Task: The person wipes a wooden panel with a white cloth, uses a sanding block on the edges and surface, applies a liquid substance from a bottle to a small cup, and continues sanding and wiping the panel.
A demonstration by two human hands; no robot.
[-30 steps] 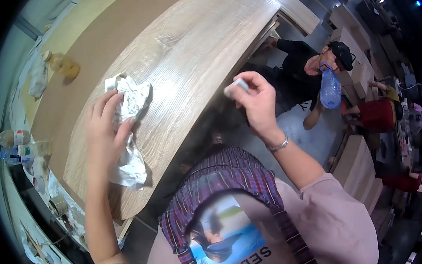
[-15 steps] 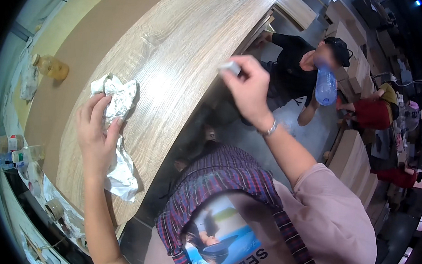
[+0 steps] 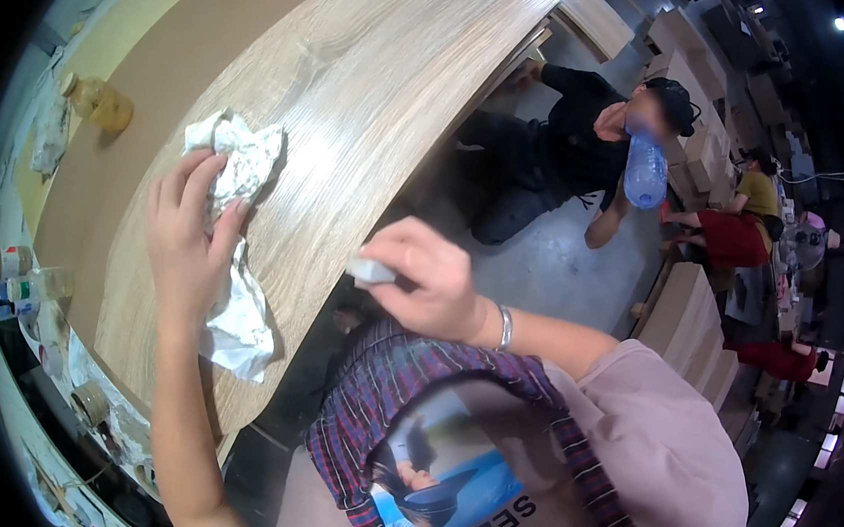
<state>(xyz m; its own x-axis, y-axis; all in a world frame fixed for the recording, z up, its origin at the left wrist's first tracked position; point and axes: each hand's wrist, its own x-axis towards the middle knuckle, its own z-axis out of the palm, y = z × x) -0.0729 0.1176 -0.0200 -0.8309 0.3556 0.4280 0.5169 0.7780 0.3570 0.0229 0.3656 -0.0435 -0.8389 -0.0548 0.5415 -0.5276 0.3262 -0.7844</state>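
A wood-grain board (image 3: pixel 377 97) with a curved far edge lies in front of me. My left hand (image 3: pixel 185 224) rests at its left part, fingers closed on a crumpled white rag (image 3: pixel 252 160); whether it is cloth or paper I cannot tell. The lower end of the rag hangs past my thumb onto the board. At the board's near edge, my right hand (image 3: pixel 430 275) pinches a small pale grey block (image 3: pixel 370 270) between thumb and fingers. The block is at the edge; contact with it is unclear.
A jar of yellowish liquid (image 3: pixel 97 103) stands beyond the board on the left, with plastic bottles (image 3: pixel 42 285) nearer. To the right, a seated person in black (image 3: pixel 581 129) drinks from a blue bottle (image 3: pixel 645 172). Stacked brown boards (image 3: pixel 683 326) lie farther right.
My right hand has moved left and nearer to me along the board's near edge, the grey block still in it. My left hand and the rag have shifted slightly away from me.
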